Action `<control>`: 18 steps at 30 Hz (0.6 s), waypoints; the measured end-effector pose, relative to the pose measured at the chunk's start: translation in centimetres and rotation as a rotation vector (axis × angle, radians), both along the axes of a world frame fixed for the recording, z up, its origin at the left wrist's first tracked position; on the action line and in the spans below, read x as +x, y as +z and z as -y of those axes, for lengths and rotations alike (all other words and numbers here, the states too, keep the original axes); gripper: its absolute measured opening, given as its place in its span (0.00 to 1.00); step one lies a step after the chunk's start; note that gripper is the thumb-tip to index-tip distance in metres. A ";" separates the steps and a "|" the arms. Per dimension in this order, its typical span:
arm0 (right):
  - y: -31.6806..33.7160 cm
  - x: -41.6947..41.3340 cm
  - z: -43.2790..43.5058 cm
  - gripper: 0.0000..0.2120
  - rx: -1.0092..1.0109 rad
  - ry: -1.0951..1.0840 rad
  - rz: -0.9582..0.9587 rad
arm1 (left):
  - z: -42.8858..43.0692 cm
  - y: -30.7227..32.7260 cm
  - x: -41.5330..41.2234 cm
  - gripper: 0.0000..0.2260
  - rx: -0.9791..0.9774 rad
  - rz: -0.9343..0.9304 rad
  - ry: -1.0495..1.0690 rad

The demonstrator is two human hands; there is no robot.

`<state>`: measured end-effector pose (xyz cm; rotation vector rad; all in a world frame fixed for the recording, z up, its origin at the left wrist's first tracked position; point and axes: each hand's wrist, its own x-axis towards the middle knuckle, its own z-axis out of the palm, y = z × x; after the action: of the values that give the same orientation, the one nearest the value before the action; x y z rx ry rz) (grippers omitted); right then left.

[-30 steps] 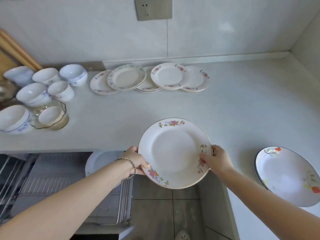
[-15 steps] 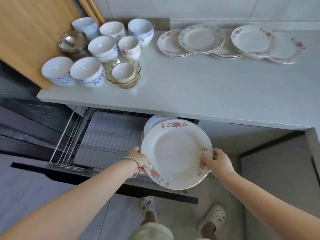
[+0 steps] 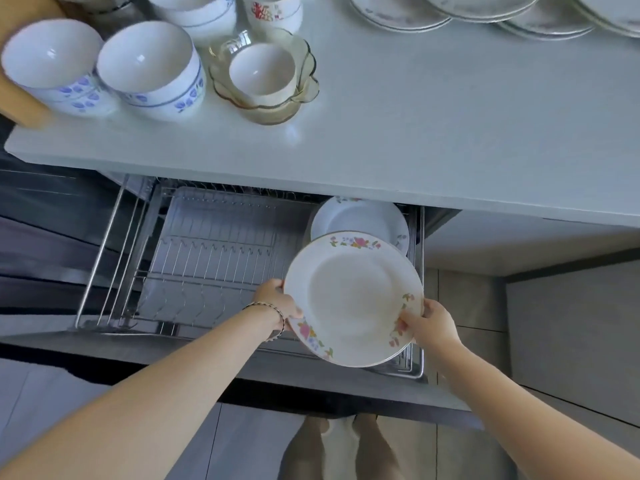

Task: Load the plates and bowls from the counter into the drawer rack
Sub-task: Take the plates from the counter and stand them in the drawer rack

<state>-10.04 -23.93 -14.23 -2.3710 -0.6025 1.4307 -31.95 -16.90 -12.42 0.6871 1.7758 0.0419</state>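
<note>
I hold a white flowered plate by its rim over the right end of the open wire drawer rack. My left hand grips its left edge and my right hand grips its lower right edge. Behind it a white plate stands in the rack's right end, partly hidden by the held plate. On the counter sit several white bowls, a small bowl in a glass dish, and stacked plates at the far right.
A wooden board leans at the counter's left end. The counter's front edge overhangs the back of the drawer. The drawer's dark front panel runs below the rack. My feet stand on the grey tiled floor.
Both hands have carried the flowered plate off the counter and down to the rack's right end. My view has tipped down toward the drawer.
</note>
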 end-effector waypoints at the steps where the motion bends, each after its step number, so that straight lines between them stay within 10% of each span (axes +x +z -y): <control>1: -1.1 -0.1 -0.7 0.17 -0.014 -0.013 0.002 | -0.7 -1.1 -0.1 0.32 0.004 -0.005 0.005; 18: -13.0 -0.5 -9.1 0.18 -0.003 -0.179 0.102 | -10.1 -12.8 2.3 0.27 0.165 -0.181 -0.203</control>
<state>-10.56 -14.82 -27.23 -2.4427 -0.4004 1.2420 -29.63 -6.82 -25.18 1.0149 1.8800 -0.0116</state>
